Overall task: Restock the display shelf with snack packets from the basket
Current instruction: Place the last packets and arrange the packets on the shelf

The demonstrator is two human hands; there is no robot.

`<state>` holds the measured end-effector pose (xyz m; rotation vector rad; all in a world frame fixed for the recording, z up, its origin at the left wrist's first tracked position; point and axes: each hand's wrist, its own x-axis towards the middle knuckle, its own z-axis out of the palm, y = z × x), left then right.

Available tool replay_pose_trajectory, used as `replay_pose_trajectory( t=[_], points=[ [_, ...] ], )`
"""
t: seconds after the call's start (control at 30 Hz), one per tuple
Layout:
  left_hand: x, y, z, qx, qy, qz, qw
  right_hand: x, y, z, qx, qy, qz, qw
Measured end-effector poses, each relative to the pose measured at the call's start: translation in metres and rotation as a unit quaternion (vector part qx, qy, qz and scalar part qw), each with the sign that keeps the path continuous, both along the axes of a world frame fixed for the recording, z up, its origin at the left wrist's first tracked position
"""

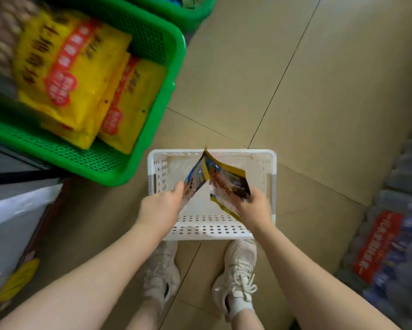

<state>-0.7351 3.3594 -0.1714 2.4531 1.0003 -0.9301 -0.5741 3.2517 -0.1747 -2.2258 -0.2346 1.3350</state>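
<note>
A white perforated basket [269, 163] sits on the floor just beyond my shoes. Over it, my left hand [160, 206] grips one blue-and-yellow snack packet [196, 177] by its lower edge. Gripped in my right hand [255, 206] is a second snack packet [231, 184] of the same kind. The two packets lean together at their top corners like a tent. I see no other packets inside the basket. At upper left, a green display bin [152, 129] on the shelf holds yellow snack packets [81, 75].
A second green bin [188, 17] stands behind the first. Wrapped packs of water bottles [390, 246] are stacked on the floor at the right. A grey-white surface and a box edge [21, 222] lie at lower left. Tan floor tiles stretch ahead.
</note>
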Motion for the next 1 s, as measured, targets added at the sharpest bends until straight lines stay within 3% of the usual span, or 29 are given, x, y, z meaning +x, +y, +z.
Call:
replay_pose_trajectory(
  t=[0.17, 0.37, 0.5, 0.73, 0.9, 1.0],
  points=[
    [-0.004, 0.022, 0.154, -0.051, -0.009, 0.032, 0.998, 0.030, 0.013, 0.152, 0.004, -0.084, 0.059, 0.995],
    [-0.009, 0.027, 0.350, 0.063, -0.040, 0.053, 0.996, 0.050, 0.046, 0.348, 0.128, -0.134, 0.109, 0.977],
    [-0.030, 0.007, 0.466, 0.181, -0.039, 0.086, 0.979, 0.040, 0.074, 0.454, 0.236, -0.186, 0.185, 0.936],
    [-0.136, -0.047, 0.629, 0.435, -0.058, 0.215, 0.873, -0.050, 0.111, 0.626, 0.422, -0.187, 0.304, 0.833],
    [-0.231, -0.089, 0.712, 0.538, -0.039, 0.348, 0.767, -0.151, 0.115, 0.708, 0.522, -0.204, 0.389, 0.731],
    [-0.292, -0.113, 0.758, 0.572, -0.091, 0.415, 0.701, -0.215, 0.111, 0.751, 0.577, -0.185, 0.412, 0.681]
  ],
)
